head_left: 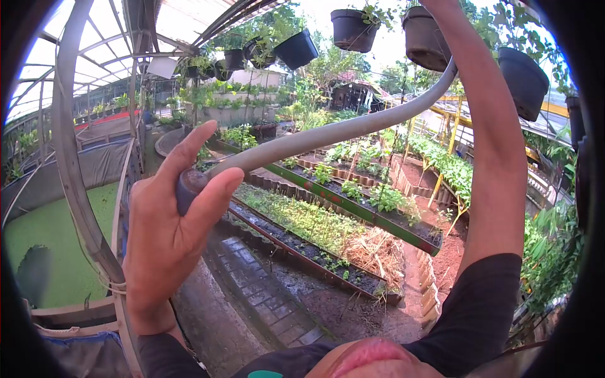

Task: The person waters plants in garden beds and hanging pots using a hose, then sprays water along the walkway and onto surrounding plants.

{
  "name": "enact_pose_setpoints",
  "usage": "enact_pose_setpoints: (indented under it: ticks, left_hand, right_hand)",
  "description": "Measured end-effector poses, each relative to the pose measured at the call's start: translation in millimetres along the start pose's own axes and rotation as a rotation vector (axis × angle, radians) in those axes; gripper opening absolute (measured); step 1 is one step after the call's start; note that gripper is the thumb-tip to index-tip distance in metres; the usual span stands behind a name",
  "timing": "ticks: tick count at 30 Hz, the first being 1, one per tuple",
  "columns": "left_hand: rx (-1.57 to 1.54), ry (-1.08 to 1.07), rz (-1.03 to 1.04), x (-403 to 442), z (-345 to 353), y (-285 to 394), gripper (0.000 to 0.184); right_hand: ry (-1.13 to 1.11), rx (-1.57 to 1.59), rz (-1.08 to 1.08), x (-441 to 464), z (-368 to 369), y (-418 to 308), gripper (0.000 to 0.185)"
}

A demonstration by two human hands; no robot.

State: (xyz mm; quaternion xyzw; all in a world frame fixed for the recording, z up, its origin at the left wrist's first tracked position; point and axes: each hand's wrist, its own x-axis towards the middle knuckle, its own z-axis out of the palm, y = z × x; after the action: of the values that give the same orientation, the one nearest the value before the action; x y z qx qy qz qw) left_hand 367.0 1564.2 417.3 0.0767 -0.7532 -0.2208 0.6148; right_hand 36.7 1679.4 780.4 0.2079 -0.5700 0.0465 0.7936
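A grey pipe [334, 133] runs from the left of the view up to a black hanging pot [428, 39] at the upper right. At the pipe's lower left end is my left hand [170, 227], its thumb and index finger apart around the dark end piece [191, 187]; the palm rests against that piece. My right arm reaches straight up past the pipe's upper end, and my right hand lies beyond the top edge, out of view.
More black pots [523, 82] hang at the right and along the top. Below are planting beds [296, 214], a green trough [353, 205] and a paved path [265, 296]. A wooden post [79, 145] and a green pond [57, 246] stand at the left.
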Motion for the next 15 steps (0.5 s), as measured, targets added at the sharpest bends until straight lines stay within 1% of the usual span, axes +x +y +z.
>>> enact_pose_setpoints:
  ticks: [1, 3, 4, 7, 8, 11, 12, 15]
  left_hand:
    - [-0.025, 0.016, 0.022, 3, 6, 4, 0.049]
    - [-0.043, 0.055, 0.000, 9, 16, 15, 0.049]
    - [-0.054, 0.068, -0.008, 12, 22, 22, 0.049]
    - [-0.049, 0.066, 0.031, 24, 45, 42, 0.049]
    - [-0.038, 0.045, 0.040, 23, 54, 50, 0.049]
    - [-0.046, -0.007, 0.066, 19, 82, 75, 0.049]
    - [-0.074, -0.010, 0.076, 15, 92, 84, 0.049]
    - [-0.118, -0.013, 0.111, 7, 109, 112, 0.048]
  right_hand:
    - [-0.019, -0.020, -0.010, 1, -2, 11, 0.020]
    - [-0.068, -0.066, -0.028, -3, -7, 30, 0.020]
    - [-0.041, -0.063, -0.007, -6, -7, 40, 0.019]
    - [0.080, 0.020, -0.097, -11, -7, 81, 0.019]
    - [0.154, 0.046, -0.129, -15, -1, 100, 0.020]
    - [-0.039, 0.022, 0.004, -27, -41, 129, 0.022]
    - [0.038, 0.036, -0.063, -29, -34, 152, 0.023]
    - [0.102, -0.018, -0.099, -28, -17, 210, 0.021]
